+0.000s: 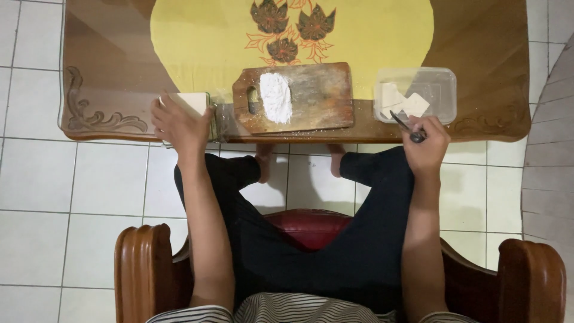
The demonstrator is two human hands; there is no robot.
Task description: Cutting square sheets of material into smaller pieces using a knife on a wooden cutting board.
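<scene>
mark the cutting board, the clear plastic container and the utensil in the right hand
cutting board (pixel 317 96): head view, bare wood right of the white pile.
clear plastic container (pixel 442 81): head view, right part of its bottom, near the rim.
utensil (pixel 399 120): head view, dark shaft above the fist.

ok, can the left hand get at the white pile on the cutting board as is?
Probably yes. The left hand rests on a pale box right beside the cutting board, and nothing stands between it and the white pile. It would need to let go of the box first.
</scene>
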